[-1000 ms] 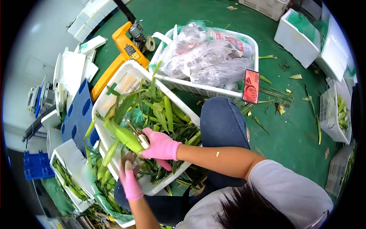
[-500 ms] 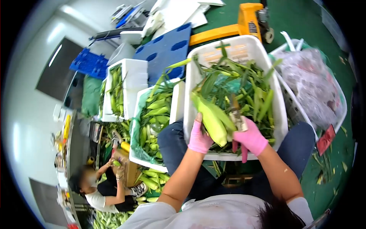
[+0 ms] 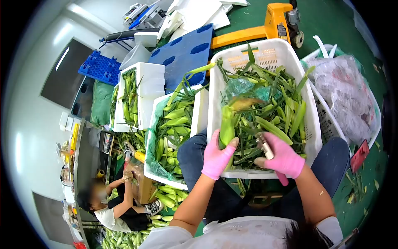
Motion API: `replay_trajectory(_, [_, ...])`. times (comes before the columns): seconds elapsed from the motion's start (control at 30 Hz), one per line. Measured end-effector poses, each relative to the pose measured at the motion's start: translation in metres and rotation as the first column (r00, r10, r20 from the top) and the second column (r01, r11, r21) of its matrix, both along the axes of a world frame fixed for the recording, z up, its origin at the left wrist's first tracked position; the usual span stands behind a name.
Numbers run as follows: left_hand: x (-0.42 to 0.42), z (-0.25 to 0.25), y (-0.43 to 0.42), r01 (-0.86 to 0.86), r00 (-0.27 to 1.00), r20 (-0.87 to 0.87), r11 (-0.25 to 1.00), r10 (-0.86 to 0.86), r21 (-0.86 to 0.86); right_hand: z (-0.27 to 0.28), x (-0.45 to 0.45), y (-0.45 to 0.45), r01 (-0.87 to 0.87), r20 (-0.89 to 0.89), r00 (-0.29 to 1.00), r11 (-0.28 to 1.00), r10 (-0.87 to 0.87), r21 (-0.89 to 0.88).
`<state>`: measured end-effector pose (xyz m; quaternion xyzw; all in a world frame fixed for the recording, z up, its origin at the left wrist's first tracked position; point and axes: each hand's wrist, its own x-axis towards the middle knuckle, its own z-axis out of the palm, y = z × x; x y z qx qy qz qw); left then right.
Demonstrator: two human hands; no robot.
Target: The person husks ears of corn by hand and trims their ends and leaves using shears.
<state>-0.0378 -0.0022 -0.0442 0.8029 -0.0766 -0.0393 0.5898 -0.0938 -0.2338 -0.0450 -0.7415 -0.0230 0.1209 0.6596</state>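
Note:
My left hand [image 3: 217, 158], in a pink glove, grips a green ear of corn [image 3: 226, 125] near its lower end. The ear stands almost upright in view, its brown silk blurred at the top. My right hand [image 3: 284, 157], also gloved in pink, is closed around a metal hand tool with red handles that looks like pruning shears [image 3: 266, 148]. The blades are partly blurred and apart from the ear. Both hands are over the near side of a white plastic crate [image 3: 310, 112] filled with loose green husk leaves [image 3: 286, 89].
Left of the crate, a lined white foam box [image 3: 150, 166] holds corn ears. A second foam box [image 3: 151, 79] is behind it. A blue pallet [image 3: 182, 54] and yellow pallet jack [image 3: 240, 37] stand beyond. Bagged plastic [image 3: 342, 93] lies right. A co-worker [image 3: 114, 207] sits at left.
The ear in my left hand has swung upright and left, away from the tool. My right hand has moved slightly right and down. The co-worker's hands have come together.

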Motion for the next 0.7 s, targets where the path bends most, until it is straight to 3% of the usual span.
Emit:
replay_trajectory(0.03, [-0.004,0.009,-0.002,-0.007,0.987,0.157,0.980,-0.025,0.199,-0.001,-0.002,0.007,-0.092,-0.028,0.995,0.995,0.093,0.033])
replay_trajectory(0.07, [-0.009,0.027,-0.004,-0.044,0.984,0.174,0.886,-0.042,0.461,-0.007,-0.004,0.012,-0.077,0.010,0.997,0.996,0.077,0.052])
replay_trajectory(0.17, [-0.010,0.034,0.003,0.101,0.953,0.153,0.753,-0.261,0.650,-0.018,-0.003,0.015,-0.074,0.076,0.995,0.996,0.071,0.049])
replay_trajectory(0.2, [-0.008,0.044,0.004,0.255,0.934,0.029,0.719,-0.357,0.647,-0.021,-0.002,0.015,-0.072,0.109,0.992,0.997,0.068,0.038])
replay_trajectory(0.27, [0.004,0.049,0.014,0.474,0.880,-0.203,0.762,-0.430,0.441,-0.023,-0.002,0.016,-0.038,0.255,0.966,0.999,0.040,-0.015])
replay_trajectory(0.37, [0.020,0.049,0.033,0.622,0.738,-0.384,0.780,-0.555,0.068,-0.008,-0.002,0.009,-0.161,0.059,0.985,0.986,0.164,-0.043])
replay_trajectory(0.43, [0.032,0.053,0.049,0.586,0.615,-0.534,0.789,-0.581,-0.184,0.007,-0.005,0.017,-0.051,-0.083,0.994,0.969,0.073,0.243])
replay_trajectory(0.5, [0.031,0.041,0.074,0.471,0.563,-0.487,0.744,-0.668,-0.474,0.010,-0.006,0.012,0.110,-0.220,0.975,0.850,0.008,0.515])
replay_trajectory(0.53, [0.026,0.040,0.089,0.395,0.555,-0.447,0.696,-0.701,-0.600,-0.003,0.003,0.009,0.204,-0.371,0.928,0.877,-0.032,0.435])
replay_trajectory(0.6, [0.001,0.046,0.121,0.202,0.685,-0.411,0.700,-0.601,-0.685,-0.024,0.016,0.006,0.354,-0.440,0.895,0.719,-0.074,0.598])
replay_trajectory(0.63, [-0.013,0.037,0.145,0.074,0.758,-0.390,0.662,-0.524,-0.746,-0.029,0.012,0.006,0.386,-0.394,0.915,0.465,-0.085,0.797])
replay_trajectory(0.67, [-0.025,0.027,0.173,0.058,0.810,-0.259,0.512,-0.526,-0.857,-0.032,0.009,0.006,0.452,-0.467,0.881,0.409,-0.067,0.793])
replay_trajectory(0.7, [-0.038,0.014,0.202,0.049,0.888,-0.172,0.460,-0.427,-0.886,-0.037,0.007,0.005,0.517,-0.536,0.842,0.354,-0.050,0.779])
